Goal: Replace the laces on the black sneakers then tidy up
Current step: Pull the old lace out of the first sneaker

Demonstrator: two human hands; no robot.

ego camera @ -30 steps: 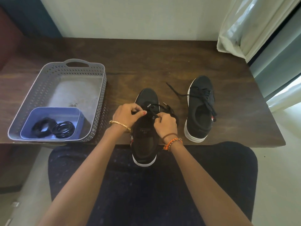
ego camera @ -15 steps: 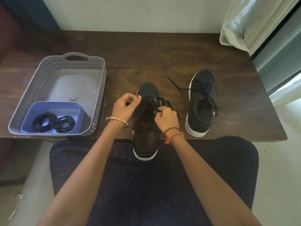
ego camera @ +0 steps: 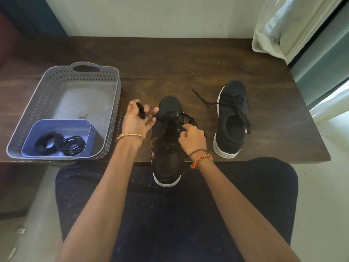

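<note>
Nearest the person, the heel of the near black sneaker (ego camera: 167,148) hangs over the edge of the dark wooden table (ego camera: 170,69) above the lap. The right hand (ego camera: 192,138) sits on the sneaker's right side, its fingers curled and pinching the eyelet flap, a brown band and an orange braided bracelet (ego camera: 201,161) on the wrist. Just left of it, across the tongue, the left hand (ego camera: 138,120) holds a black lace (ego camera: 166,116) looped over its fingers, thumb and forefinger pinched on the strand that runs taut to the sneaker's upper eyelets; a gold bangle (ego camera: 131,136) circles that wrist. Right of the right hand, apart from it, stands the second sneaker (ego camera: 232,120), laced, one loose end trailing leftward on the table. Left of the left hand sits a grey perforated basket (ego camera: 113,87) holding a blue tub (ego camera: 56,123) with coiled black laces (ego camera: 60,143). Farthest right, a pale curtain (ego camera: 283,25) hangs.
</note>
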